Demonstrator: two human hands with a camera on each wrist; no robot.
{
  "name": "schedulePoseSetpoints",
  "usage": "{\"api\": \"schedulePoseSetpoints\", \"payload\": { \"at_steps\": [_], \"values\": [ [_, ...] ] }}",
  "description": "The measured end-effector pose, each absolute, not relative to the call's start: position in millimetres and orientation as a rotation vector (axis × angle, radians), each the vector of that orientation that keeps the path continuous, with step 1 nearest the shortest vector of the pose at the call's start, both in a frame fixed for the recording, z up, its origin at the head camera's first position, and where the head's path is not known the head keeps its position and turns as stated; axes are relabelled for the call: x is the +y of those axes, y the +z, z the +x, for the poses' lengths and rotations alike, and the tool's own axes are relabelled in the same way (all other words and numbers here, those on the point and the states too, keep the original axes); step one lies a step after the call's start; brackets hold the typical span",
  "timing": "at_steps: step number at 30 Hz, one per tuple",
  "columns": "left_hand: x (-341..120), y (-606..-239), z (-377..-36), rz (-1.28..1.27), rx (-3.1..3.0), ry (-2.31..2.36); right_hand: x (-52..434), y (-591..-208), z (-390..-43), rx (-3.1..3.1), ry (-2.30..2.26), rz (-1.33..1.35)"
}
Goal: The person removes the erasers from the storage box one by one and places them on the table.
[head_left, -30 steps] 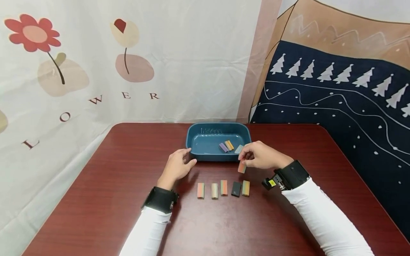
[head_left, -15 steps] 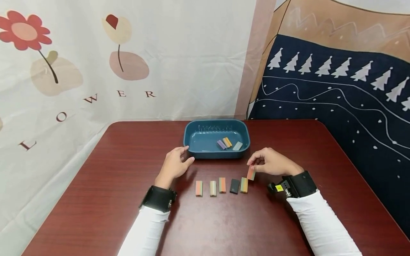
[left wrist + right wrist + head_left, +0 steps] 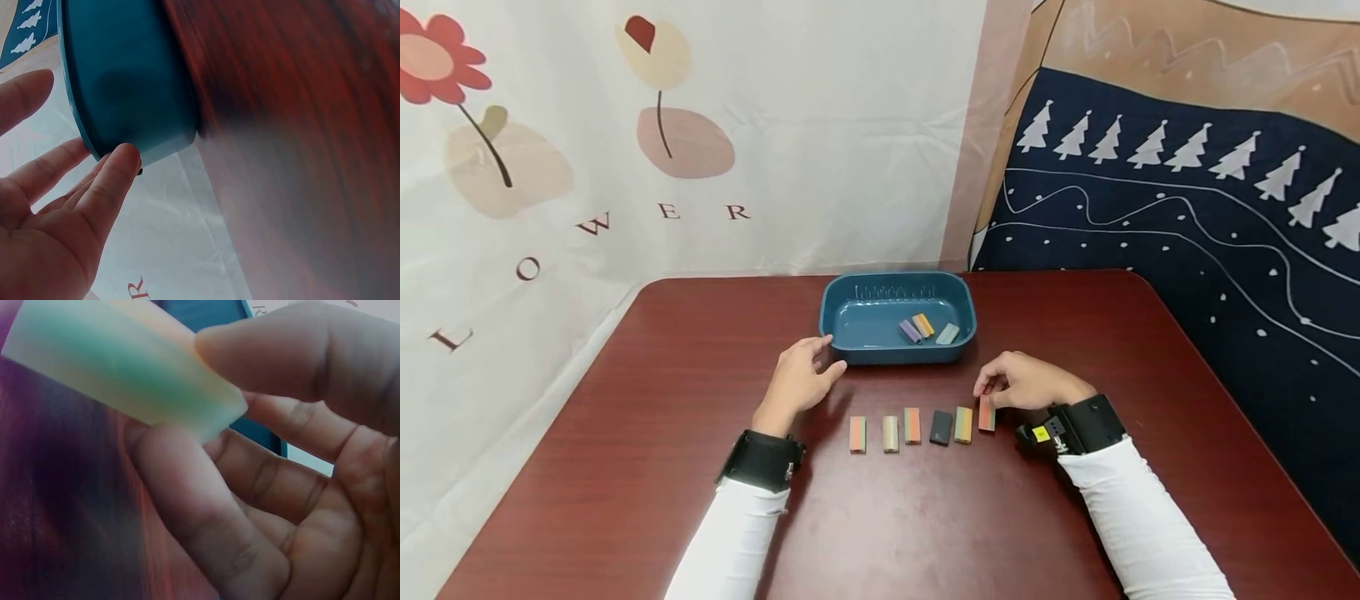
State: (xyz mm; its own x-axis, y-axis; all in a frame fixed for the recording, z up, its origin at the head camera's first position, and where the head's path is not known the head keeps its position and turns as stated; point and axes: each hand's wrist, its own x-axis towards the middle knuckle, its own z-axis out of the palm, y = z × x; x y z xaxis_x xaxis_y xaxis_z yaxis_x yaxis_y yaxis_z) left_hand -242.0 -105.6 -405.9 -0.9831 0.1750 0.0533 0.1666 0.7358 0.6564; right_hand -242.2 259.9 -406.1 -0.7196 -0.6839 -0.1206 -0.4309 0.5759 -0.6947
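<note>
My right hand [image 3: 1030,382] pinches the upper end of a small orange-and-green striped block [image 3: 987,415] between thumb and fingers. The block stands at the right end of a row. In the right wrist view this block [image 3: 125,362] looks bevelled and pale at its edges. To its left lie a yellow-green striped block [image 3: 963,425], a dark grey one [image 3: 941,427], an orange-green one [image 3: 912,426], a cream one [image 3: 891,434] and another orange-green one [image 3: 857,434]. My left hand [image 3: 796,379], fingers extended, touches the blue tray [image 3: 895,357] at its near left corner.
Inside the tray lie a purple block [image 3: 911,332], a yellow-orange block [image 3: 923,325] and a pale blue block [image 3: 947,334]. The reddish-brown table [image 3: 700,367] meets printed cloths [image 3: 850,167] at its back edge.
My right hand has carried the orange-green block from beside the tray's near right corner to the right end of the row, lowering it. The left hand stays at the tray. The head view shifts slightly.
</note>
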Motion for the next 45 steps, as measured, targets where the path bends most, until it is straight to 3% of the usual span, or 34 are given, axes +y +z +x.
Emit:
{"api": "schedulePoseSetpoints", "payload": {
  "at_steps": [15, 45],
  "values": [
    [-119.6, -396.9, -241.3, 0.307, 2.948, 1.068, 244.1, -410.8, -243.2, 2.477, -0.914, -0.852],
    [-100.9, -404.9, -236.8, 0.261, 2.935, 1.119, 262.4, -422.4, -242.7, 2.501, -0.903, -0.877]
  ]
}}
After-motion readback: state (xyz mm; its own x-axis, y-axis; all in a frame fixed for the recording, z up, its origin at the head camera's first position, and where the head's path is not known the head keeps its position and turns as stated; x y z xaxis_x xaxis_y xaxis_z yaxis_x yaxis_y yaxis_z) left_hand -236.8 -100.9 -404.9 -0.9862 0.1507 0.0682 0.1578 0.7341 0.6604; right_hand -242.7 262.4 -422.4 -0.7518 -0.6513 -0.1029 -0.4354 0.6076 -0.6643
